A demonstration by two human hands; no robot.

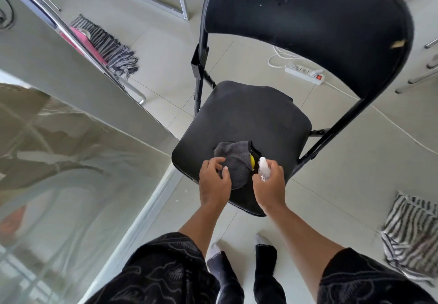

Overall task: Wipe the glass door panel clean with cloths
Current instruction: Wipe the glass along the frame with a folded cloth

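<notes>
A grey cloth (233, 161) lies on the seat of a black folding chair (248, 119), with a bit of yellow cloth (323, 161) showing at its right edge. My left hand (214, 181) reaches onto the grey cloth, its curled fingers touching the cloth's left side. My right hand (270, 185) grips a small clear spray bottle (263, 167) just right of the cloths. The glass door panel (59, 173) fills the left side, reflecting the room.
A white power strip (305, 74) with cables lies on the tiled floor behind the chair. A striped towel (412, 235) sits on the floor at right, and a striped fringed rug (106, 43) at the back left. The door's chrome handle (47, 17) runs along the upper left.
</notes>
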